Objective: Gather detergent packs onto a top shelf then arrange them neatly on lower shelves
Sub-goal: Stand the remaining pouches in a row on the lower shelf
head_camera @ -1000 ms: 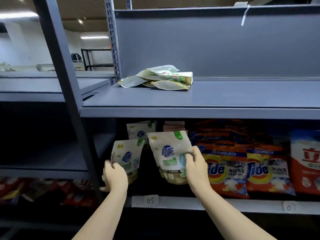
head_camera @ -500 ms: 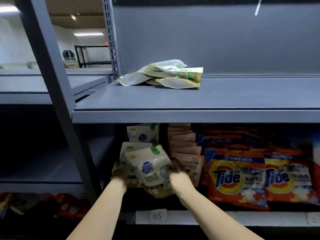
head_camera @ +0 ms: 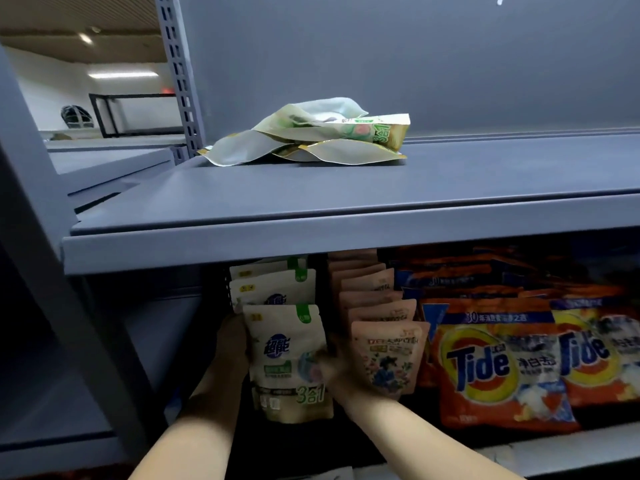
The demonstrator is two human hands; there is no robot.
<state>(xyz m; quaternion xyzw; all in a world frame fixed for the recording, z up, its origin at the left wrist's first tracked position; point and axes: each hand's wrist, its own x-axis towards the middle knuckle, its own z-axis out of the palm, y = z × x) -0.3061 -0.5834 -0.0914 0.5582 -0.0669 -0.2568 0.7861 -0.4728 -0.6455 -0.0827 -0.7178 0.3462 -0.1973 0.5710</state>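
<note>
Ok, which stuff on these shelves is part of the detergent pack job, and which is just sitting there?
Part of the job:
- front white pack, upright, held between left hand and right hand
- white packs behind it
- loose packs piled on top shelf
- top shelf

Just there:
- pink pouches
- orange Tide bags
</note>
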